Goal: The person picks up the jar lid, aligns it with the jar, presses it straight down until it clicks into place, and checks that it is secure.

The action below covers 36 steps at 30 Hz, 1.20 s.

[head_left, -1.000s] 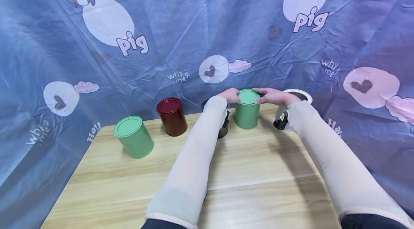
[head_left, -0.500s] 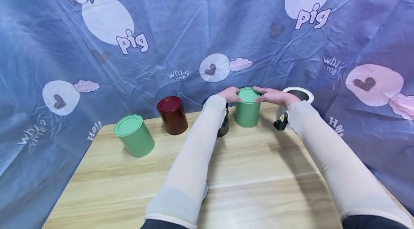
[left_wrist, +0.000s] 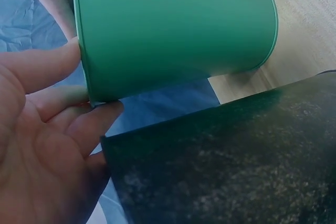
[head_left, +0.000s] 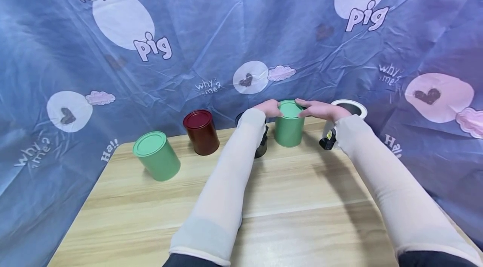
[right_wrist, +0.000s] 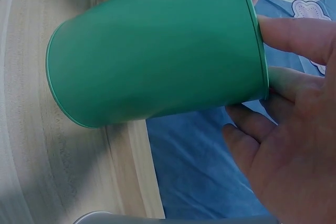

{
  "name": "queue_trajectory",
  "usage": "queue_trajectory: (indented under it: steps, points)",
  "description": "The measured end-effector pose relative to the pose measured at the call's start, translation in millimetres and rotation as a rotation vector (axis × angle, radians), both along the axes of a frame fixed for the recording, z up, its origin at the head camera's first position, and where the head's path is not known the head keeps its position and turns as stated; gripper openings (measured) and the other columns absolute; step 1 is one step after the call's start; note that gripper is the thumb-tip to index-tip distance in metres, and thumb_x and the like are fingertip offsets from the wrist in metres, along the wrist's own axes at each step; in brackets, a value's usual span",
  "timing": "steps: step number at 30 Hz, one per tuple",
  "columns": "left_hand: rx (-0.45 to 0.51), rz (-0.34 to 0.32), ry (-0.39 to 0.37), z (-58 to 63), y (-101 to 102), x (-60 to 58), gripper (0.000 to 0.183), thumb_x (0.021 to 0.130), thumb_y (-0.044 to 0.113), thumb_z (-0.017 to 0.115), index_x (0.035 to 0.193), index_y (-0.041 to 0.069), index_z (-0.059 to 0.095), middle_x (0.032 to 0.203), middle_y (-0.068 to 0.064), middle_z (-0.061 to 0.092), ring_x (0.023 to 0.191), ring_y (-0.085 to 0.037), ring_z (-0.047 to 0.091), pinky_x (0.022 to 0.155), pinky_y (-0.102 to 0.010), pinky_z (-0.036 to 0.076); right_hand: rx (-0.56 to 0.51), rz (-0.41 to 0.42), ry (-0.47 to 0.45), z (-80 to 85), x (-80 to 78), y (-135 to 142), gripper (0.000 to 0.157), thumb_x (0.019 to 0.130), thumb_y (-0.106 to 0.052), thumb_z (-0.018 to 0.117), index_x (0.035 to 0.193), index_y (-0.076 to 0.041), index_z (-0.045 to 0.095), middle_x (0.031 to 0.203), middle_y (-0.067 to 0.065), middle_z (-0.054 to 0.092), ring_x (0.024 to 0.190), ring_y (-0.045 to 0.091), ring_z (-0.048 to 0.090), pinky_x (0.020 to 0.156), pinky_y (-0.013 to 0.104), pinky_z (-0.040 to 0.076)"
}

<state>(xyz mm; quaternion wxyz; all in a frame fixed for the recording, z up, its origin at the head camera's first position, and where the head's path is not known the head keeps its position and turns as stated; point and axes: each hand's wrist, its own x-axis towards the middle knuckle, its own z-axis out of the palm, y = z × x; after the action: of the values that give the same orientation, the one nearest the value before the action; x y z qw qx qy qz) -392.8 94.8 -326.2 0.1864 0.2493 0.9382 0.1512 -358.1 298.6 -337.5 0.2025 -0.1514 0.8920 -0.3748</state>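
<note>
A green lidded can [head_left: 289,130] stands upright near the table's back edge, between both hands. My left hand [head_left: 269,108] grips the left side of its top rim; in the left wrist view the thumb [left_wrist: 50,64] lies at the lid's edge and the other fingertips lie against the rim. On the opposite side my right hand [head_left: 322,110] holds the rim the same way, thumb and fingers curled at the lid's edge in the right wrist view. The lid sits level on the can.
A black can [head_left: 260,151] stands left of the held can, mostly behind the left forearm. To the right is a white-rimmed can [head_left: 363,110], partly behind the right wrist. A dark red can [head_left: 202,133] and another green can [head_left: 158,158] stand farther left on the wooden table [head_left: 151,225].
The head view has tilted slightly, so the scene sits a little higher. Both hands stay at the green can's rim, and the cans keep their places.
</note>
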Motion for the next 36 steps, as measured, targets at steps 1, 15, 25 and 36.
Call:
queue_trajectory:
  steps: [1,15,25,36]
  points:
    - [0.002,0.000,-0.003,0.6,0,0.1,0.048,0.098,0.022,0.055,0.140,0.001,0.048,0.142,-0.010,0.052,0.128,-0.020,0.051,0.109,-0.029,0.040,-0.002,-0.002,-0.002,0.6,-0.2,-1,0.077,0.095,-0.019,0.054,0.154,-0.002,0.007,0.162,0.018,-0.002,0.147,0.044,-0.004,0.117,0.061,0.004]
    - [0.095,0.052,0.096,1.3,-5,8.5,0.049,0.093,0.024,0.064,0.136,0.003,0.053,0.133,-0.009,0.060,0.119,-0.019,0.058,0.102,-0.029,0.046,0.018,-0.024,0.069,-1.4,3.7,2,0.080,0.095,-0.028,0.058,0.156,-0.008,0.011,0.161,0.019,0.004,0.146,0.047,0.005,0.115,0.064,0.010]
    - [0.230,0.047,0.110,8.7,-28,31.6,0.081,0.093,0.041,0.062,0.154,0.006,0.022,0.160,-0.009,0.025,0.147,-0.022,0.025,0.119,-0.034,0.025,0.032,-0.063,0.160,7.9,23.7,-1,0.084,0.094,-0.042,0.060,0.157,-0.016,0.012,0.160,0.024,0.009,0.143,0.051,0.016,0.112,0.067,0.018]
    - [0.317,-0.009,0.211,12.6,-73,82.7,0.090,0.091,0.043,0.065,0.155,0.007,0.014,0.163,-0.012,0.013,0.151,-0.026,0.005,0.123,-0.040,0.013,0.017,0.105,0.373,12.1,63.0,-29,0.078,0.093,-0.025,0.064,0.153,-0.002,0.020,0.160,0.023,0.009,0.146,0.046,0.010,0.116,0.063,0.013]
